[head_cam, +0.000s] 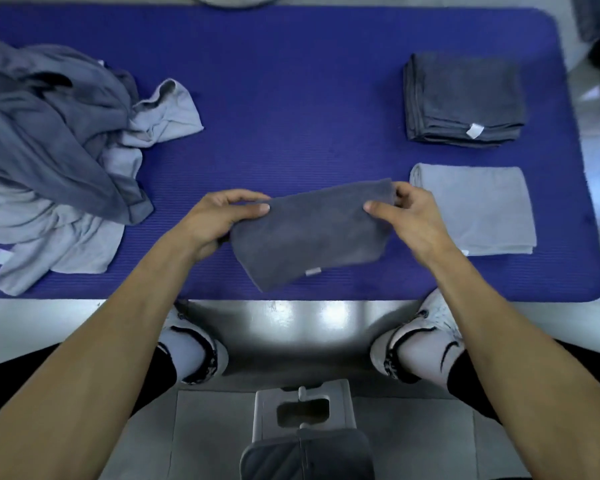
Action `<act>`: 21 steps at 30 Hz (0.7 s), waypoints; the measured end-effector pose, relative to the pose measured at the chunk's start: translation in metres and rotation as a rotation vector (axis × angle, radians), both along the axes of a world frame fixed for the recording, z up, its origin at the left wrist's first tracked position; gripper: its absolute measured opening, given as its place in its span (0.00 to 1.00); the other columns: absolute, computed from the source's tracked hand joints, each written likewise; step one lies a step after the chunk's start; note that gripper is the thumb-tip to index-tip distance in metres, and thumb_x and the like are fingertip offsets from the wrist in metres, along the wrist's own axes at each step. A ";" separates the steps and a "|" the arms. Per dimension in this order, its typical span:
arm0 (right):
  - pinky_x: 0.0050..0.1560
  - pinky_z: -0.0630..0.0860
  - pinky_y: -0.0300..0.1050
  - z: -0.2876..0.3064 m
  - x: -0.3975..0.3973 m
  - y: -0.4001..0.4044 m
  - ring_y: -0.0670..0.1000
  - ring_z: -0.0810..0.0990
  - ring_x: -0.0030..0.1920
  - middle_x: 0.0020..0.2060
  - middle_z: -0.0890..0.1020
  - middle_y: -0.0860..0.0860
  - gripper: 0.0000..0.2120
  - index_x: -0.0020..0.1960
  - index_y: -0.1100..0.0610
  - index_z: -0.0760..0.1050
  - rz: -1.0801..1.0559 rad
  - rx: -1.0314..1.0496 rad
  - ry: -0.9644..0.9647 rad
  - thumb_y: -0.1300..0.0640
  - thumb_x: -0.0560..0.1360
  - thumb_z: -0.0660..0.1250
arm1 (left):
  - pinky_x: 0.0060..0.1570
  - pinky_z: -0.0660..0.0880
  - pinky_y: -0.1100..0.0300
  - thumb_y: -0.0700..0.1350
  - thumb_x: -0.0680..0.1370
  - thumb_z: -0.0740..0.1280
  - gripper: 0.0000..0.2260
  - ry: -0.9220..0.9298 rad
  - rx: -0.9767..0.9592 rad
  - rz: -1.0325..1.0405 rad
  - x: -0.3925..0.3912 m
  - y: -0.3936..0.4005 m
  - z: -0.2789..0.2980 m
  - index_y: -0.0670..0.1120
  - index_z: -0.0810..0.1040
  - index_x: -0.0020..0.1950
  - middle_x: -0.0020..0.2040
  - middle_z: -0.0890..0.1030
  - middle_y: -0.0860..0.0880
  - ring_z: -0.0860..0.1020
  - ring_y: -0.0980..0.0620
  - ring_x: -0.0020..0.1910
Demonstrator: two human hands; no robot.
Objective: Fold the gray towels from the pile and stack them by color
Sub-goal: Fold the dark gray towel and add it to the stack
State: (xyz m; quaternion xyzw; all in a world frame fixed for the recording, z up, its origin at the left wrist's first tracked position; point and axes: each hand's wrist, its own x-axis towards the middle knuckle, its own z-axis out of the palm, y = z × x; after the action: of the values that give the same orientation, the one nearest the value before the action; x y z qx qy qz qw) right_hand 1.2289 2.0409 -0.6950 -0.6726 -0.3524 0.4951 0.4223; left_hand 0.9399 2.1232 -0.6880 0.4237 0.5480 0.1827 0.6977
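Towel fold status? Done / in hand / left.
Done: a dark gray stack and one folded light gray towel lie on the blue mat. In hand: left hand and right hand hold a folded dark gray towel, not yet stacked. Left: the unfolded mixed pile.

The left hand (219, 220) and the right hand (407, 216) pinch opposite ends of a folded dark gray towel (312, 233) above the blue mat (291, 98). Left: unfolded towel pile (59, 150). Right: dark gray stack (463, 100); nearer, folded light gray towel (475, 209).
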 end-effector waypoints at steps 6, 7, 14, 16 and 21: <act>0.46 0.78 0.50 0.044 -0.003 -0.019 0.51 0.82 0.41 0.38 0.84 0.51 0.05 0.41 0.54 0.79 -0.150 0.055 0.046 0.58 0.73 0.75 | 0.53 0.80 0.55 0.47 0.66 0.80 0.25 -0.050 -0.045 0.116 0.010 -0.052 0.002 0.44 0.80 0.60 0.53 0.85 0.48 0.83 0.50 0.52; 0.45 0.78 0.48 0.050 -0.002 -0.022 0.50 0.82 0.40 0.38 0.84 0.50 0.05 0.41 0.53 0.79 -0.138 0.063 0.013 0.58 0.74 0.74 | 0.54 0.80 0.53 0.47 0.66 0.81 0.25 0.039 -0.007 0.056 0.012 -0.060 -0.001 0.45 0.79 0.60 0.54 0.85 0.48 0.83 0.49 0.53; 0.51 0.69 0.39 0.095 0.041 -0.032 0.47 0.76 0.54 0.54 0.79 0.47 0.16 0.63 0.57 0.71 0.193 -0.001 -0.571 0.47 0.81 0.62 | 0.42 0.77 0.69 0.40 0.73 0.75 0.15 0.014 0.318 0.209 0.056 -0.057 0.047 0.44 0.77 0.58 0.48 0.83 0.54 0.82 0.64 0.43; 0.56 0.69 0.41 0.111 0.061 -0.033 0.47 0.75 0.57 0.57 0.77 0.46 0.20 0.67 0.57 0.69 0.201 -0.038 -0.602 0.45 0.82 0.59 | 0.39 0.76 0.70 0.39 0.75 0.73 0.13 -0.039 0.382 0.179 0.076 -0.052 0.069 0.45 0.77 0.58 0.46 0.83 0.56 0.82 0.65 0.41; 0.54 0.80 0.49 0.148 0.104 -0.023 0.49 0.79 0.59 0.61 0.78 0.50 0.27 0.68 0.55 0.64 0.118 -0.117 -0.329 0.53 0.75 0.73 | 0.40 0.76 0.70 0.42 0.76 0.73 0.11 -0.119 0.450 0.206 0.140 -0.032 0.097 0.47 0.76 0.57 0.50 0.82 0.55 0.81 0.60 0.46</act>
State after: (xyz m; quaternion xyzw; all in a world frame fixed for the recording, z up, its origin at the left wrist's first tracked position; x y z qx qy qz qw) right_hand 1.3326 2.0182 -0.5471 -0.7462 -0.4259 0.4219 0.2894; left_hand 1.0799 2.0910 -0.5910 0.4987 0.4919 0.3947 0.5946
